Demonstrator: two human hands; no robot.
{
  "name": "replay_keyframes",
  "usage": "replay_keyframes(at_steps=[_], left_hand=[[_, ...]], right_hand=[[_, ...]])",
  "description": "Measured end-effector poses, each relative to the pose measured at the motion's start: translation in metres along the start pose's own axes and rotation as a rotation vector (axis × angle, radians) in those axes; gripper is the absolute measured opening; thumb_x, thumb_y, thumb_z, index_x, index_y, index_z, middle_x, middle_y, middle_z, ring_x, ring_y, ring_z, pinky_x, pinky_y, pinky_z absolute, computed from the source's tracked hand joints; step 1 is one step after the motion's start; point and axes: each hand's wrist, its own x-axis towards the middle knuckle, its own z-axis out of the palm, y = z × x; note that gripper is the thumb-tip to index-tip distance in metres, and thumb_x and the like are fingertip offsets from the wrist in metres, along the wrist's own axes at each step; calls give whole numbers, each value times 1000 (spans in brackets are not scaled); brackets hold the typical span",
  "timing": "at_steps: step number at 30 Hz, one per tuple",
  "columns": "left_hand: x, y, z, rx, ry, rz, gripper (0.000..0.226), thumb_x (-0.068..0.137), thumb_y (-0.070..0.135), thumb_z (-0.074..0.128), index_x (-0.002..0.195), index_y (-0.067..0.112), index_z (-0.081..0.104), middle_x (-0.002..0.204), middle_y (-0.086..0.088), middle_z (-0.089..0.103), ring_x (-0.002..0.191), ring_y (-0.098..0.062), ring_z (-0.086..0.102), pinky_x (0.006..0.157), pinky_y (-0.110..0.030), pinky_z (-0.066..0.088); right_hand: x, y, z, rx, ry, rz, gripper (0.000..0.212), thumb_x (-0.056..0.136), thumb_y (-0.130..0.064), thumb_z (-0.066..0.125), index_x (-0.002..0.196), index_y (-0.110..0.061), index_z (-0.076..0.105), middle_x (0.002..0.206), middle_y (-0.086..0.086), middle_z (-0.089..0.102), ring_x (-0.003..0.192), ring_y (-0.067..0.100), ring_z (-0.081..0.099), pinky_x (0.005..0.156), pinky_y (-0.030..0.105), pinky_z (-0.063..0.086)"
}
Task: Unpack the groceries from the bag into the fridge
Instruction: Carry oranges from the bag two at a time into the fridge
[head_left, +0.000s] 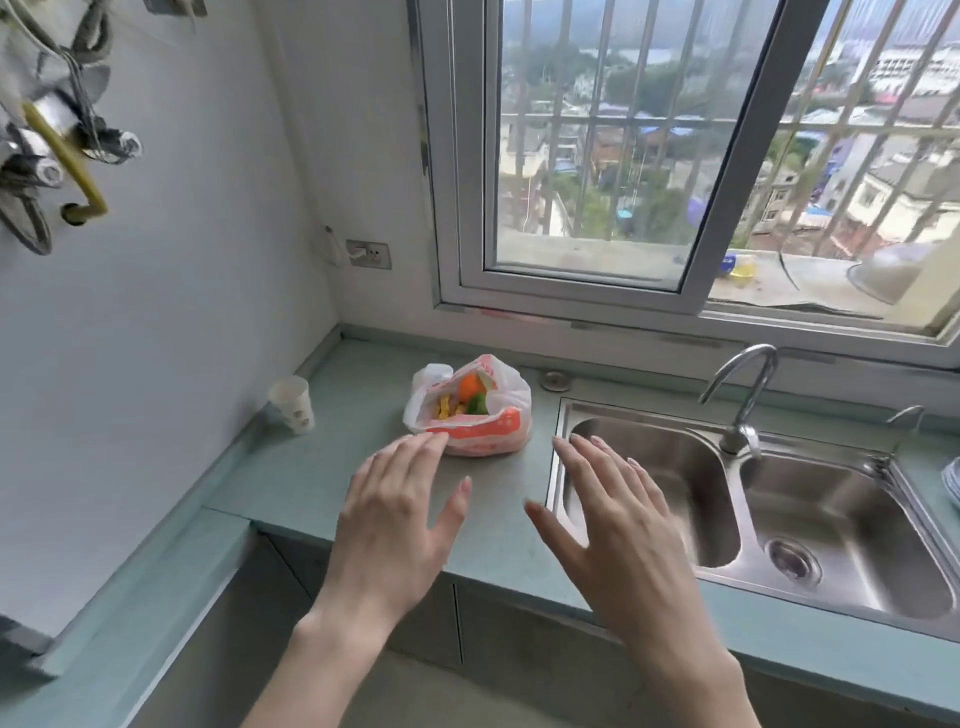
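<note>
1. Hands come first, nearest to us. The left hand (400, 514) and the right hand (613, 519) are both spread wide with straight fingers. They hold nothing. They float over the green surface (291, 483).

2. Left hand fingertips (434, 440) are just by the near side of the bag (470, 410), maybe touching it. I cannot tell for sure. The right hand is at about 4 o'clock from the bag, over the edge of the sink (753, 499).

3. Next comes the bag itself. It sits on the surface, at 12 o'clock from the left hand. It is thin white and red plastic, so I think it is soft, crinkly and a bit slippery. It looks small and light.

4. The bag's mouth is open and points up. Its long side runs from 9 o'clock to 3 o'clock. Inside I see an orange fruit (470, 387), something green (477, 404) and something yellow (444, 406). Fruit can squash, so a soft grip is best.

5. I think the best place to hold is the loose top edges or handles, pinched together.

6. Farther off, a paper cup (292, 404) stands at 9 o'clock from the bag. The tap (743, 395) is at 3 o'clock. No fridge shows.
</note>
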Motion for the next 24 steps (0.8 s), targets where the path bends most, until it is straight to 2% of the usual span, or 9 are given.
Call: replay_keyframes(at_steps=[5, 9, 13, 21, 24], left_hand=[[61, -19, 33, -21, -42, -40, 58, 103, 59, 33, 148, 26, 49, 147, 9, 56, 137, -10, 49, 115, -30, 35], [98, -36, 57, -27, -79, -89, 60, 103, 60, 32, 148, 24, 50, 147, 8, 57, 137, -11, 49, 115, -31, 38], [118, -51, 76, -48, -130, -122, 61, 103, 60, 30, 149, 26, 48, 148, 10, 55, 139, -9, 46, 116, -29, 35], [164, -84, 129, -150, -294, -108, 51, 107, 52, 35, 154, 33, 39, 156, 18, 43, 148, -3, 33, 121, -27, 31], [187, -98, 154, -209, -360, -81, 45, 108, 47, 38, 150, 32, 42, 151, 17, 47, 144, -2, 36, 121, -26, 31]], right_hand=[[63, 16, 36, 35, -21, -3, 69, 97, -66, 38, 152, -25, 47, 152, -6, 54, 144, 15, 47, 121, 36, 30], [107, 25, 66, 47, -83, -23, 68, 97, -66, 39, 153, -28, 44, 153, -9, 52, 144, 12, 45, 120, 38, 35], [137, 26, 91, 87, -119, -31, 68, 97, -64, 43, 155, -28, 40, 153, -9, 52, 144, 12, 46, 119, 35, 35], [187, 26, 144, 91, -171, -21, 65, 97, -60, 47, 149, -20, 50, 148, -5, 56, 140, 17, 51, 112, 42, 46], [203, 25, 162, 82, -184, 21, 64, 97, -59, 48, 148, -21, 52, 146, -6, 58, 137, 15, 53, 110, 41, 48]])
